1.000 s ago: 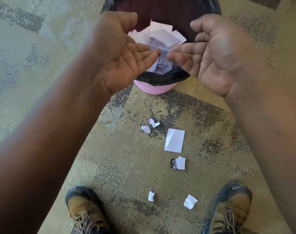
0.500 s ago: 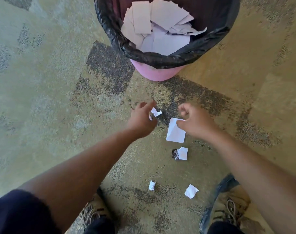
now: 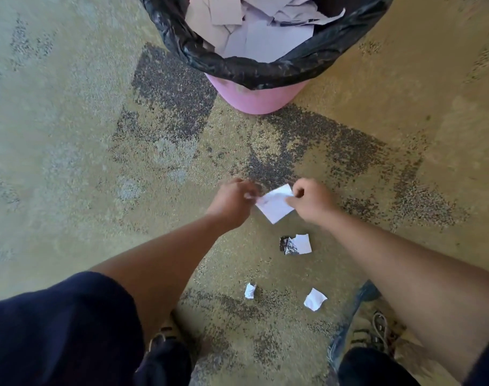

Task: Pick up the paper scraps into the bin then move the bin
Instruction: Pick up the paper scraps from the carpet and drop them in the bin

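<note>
Both hands at the white paper square on the carpet, in front of the bin.

The right hand [image 3: 310, 203] is closed with its fingertips pinching the right edge of the white paper square [image 3: 275, 206]; the left hand [image 3: 232, 200] is curled at the square's left corner, but motion blur prevents confirming its grip. The pink bin [image 3: 261, 100], lined with a black bag [image 3: 237, 65] and holding paper sheets [image 3: 254, 32], stands beyond the hands. Loose on the carpet [image 3: 70, 135] nearer the person: a foil-and-paper scrap [image 3: 296, 244], a small crumpled scrap [image 3: 249, 291] and a torn white scrap [image 3: 315, 299]. A shoe [image 3: 368, 330] is beside the torn scrap.
</note>
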`<state>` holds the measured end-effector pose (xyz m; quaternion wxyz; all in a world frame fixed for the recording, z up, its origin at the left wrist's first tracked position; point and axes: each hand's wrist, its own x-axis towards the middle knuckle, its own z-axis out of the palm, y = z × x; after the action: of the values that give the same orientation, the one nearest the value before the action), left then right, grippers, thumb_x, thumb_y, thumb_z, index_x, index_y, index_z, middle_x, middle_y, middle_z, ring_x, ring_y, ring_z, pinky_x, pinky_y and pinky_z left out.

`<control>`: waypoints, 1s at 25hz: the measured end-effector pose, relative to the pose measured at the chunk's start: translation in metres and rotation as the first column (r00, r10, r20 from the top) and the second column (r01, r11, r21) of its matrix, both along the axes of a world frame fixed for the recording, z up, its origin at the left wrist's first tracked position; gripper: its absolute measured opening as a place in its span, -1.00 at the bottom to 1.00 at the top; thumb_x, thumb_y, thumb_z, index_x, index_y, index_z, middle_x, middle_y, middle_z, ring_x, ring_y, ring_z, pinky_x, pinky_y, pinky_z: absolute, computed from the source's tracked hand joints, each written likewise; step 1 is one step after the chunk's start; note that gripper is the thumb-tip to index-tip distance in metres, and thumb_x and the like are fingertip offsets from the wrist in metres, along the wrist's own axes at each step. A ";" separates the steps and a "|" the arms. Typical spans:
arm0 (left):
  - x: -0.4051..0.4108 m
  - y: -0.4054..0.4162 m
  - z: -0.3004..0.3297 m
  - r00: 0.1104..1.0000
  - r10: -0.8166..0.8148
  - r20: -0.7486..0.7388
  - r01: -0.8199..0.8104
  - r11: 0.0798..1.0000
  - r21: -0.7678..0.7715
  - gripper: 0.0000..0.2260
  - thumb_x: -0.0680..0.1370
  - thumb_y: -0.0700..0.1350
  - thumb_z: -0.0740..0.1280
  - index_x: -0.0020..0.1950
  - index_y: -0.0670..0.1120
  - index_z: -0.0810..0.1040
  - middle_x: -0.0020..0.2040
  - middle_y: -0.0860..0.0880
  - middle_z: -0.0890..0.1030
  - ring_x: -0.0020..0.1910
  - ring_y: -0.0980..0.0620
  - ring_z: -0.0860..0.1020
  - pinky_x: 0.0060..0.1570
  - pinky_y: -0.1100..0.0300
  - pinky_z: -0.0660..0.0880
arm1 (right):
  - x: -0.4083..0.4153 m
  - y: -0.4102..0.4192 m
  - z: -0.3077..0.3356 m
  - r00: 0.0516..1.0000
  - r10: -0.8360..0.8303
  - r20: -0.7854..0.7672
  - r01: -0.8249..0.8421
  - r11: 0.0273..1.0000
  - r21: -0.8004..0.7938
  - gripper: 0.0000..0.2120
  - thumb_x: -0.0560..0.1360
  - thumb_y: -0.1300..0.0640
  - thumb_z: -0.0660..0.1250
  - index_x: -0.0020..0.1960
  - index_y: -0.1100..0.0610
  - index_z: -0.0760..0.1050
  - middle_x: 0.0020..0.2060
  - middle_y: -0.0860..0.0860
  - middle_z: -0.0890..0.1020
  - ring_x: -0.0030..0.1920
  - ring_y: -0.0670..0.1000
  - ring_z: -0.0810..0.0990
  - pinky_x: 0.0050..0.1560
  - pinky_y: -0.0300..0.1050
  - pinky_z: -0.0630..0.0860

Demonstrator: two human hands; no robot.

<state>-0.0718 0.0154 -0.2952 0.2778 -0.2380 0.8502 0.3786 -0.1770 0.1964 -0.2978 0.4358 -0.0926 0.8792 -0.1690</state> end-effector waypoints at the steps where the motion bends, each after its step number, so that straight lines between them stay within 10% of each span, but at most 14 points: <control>1: 0.011 0.007 0.007 0.995 0.069 0.071 -0.075 0.994 0.081 -0.93 0.61 -0.17 0.39 0.06 -0.06 0.66 0.05 0.01 0.65 -0.14 0.11 0.59 -0.14 0.30 0.55 | -0.001 0.005 0.005 0.983 -0.176 0.049 0.178 0.983 -0.049 -0.78 0.47 0.16 0.46 -0.23 0.09 0.43 -0.28 0.01 0.52 -0.26 0.07 0.48 -0.32 -0.11 0.25; 4: 0.065 0.038 0.023 0.946 0.118 0.302 -0.199 0.946 0.255 -0.96 0.62 -0.13 0.38 0.00 0.00 0.61 0.08 0.01 0.65 -0.16 0.13 0.59 -0.22 0.33 0.57 | 0.004 0.036 0.025 0.821 -0.446 0.357 0.522 0.840 -0.151 -0.87 0.52 0.32 0.41 -0.04 0.14 0.50 -0.16 0.06 0.63 -0.23 0.01 0.54 -0.29 -0.17 0.42; 6: 0.107 0.063 0.023 0.914 0.068 0.401 -0.159 0.967 0.198 -0.92 0.61 -0.10 0.38 -0.03 0.09 0.61 0.18 0.05 0.54 0.10 0.08 0.52 0.18 0.12 0.58 | 0.023 0.057 0.031 0.786 -0.395 0.476 0.488 0.869 -0.085 -0.75 0.53 0.38 0.39 0.10 0.09 0.51 0.01 0.10 0.69 -0.11 0.02 0.62 -0.18 -0.17 0.53; 9: 0.156 0.104 0.016 0.907 0.098 0.409 -0.124 0.992 0.036 -0.87 0.61 -0.09 0.34 0.08 0.13 0.62 0.33 0.03 0.33 0.34 -0.02 0.30 0.49 0.00 0.32 | 0.068 0.073 0.014 0.982 -0.079 0.170 0.060 0.992 0.113 -0.55 0.46 0.21 0.49 0.32 0.07 0.49 0.23 0.10 0.55 0.17 0.13 0.55 0.14 -0.07 0.49; 13: 0.169 0.141 0.006 0.893 0.317 0.319 -0.309 0.948 -0.076 -0.71 0.57 -0.05 0.34 0.27 0.07 0.40 0.38 -0.08 0.18 0.34 -0.16 0.24 0.31 -0.05 0.38 | 0.123 0.057 -0.001 0.998 -0.059 -0.021 0.061 0.990 0.125 -0.27 0.29 0.07 0.64 0.36 0.02 0.37 0.28 0.08 0.32 0.22 0.16 0.42 0.13 0.05 0.53; 19: 0.168 0.142 -0.004 0.899 0.328 0.290 -0.305 0.945 -0.123 -0.72 0.51 -0.29 0.35 0.11 0.04 0.49 0.19 0.03 0.33 0.15 -0.09 0.38 0.10 0.04 0.48 | 0.145 0.052 -0.012 0.986 0.160 -0.045 -0.155 0.982 0.104 -0.86 0.48 0.26 0.40 -0.01 0.08 0.55 -0.04 0.06 0.59 -0.02 0.19 0.56 -0.14 -0.02 0.41; 22: 0.176 0.128 -0.006 0.937 0.241 0.254 -0.233 0.971 -0.060 -0.80 0.51 -0.30 0.33 0.05 -0.06 0.62 0.14 0.02 0.48 0.08 -0.03 0.50 0.10 0.11 0.51 | 0.140 0.076 -0.010 0.979 -0.198 0.039 0.197 0.980 0.034 -0.87 0.51 0.22 0.38 -0.18 0.11 0.47 -0.28 0.01 0.52 -0.30 0.06 0.44 -0.35 -0.10 0.28; 25: 0.171 0.135 0.005 0.946 0.074 0.316 -0.112 0.989 0.101 -0.82 0.56 -0.26 0.24 0.08 -0.06 0.54 0.06 -0.02 0.56 0.01 -0.04 0.56 0.03 0.11 0.55 | 0.150 0.114 0.000 0.773 -0.634 -0.005 0.631 0.769 0.105 -0.81 0.39 0.24 0.31 -0.27 0.19 0.28 -0.39 0.04 0.40 -0.35 0.05 0.33 -0.33 -0.05 0.27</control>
<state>0.0996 0.1503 -0.2907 0.4039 -0.3179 0.7596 0.3985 -0.0266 0.3104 -0.2975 0.3710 0.2330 0.8598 -0.2625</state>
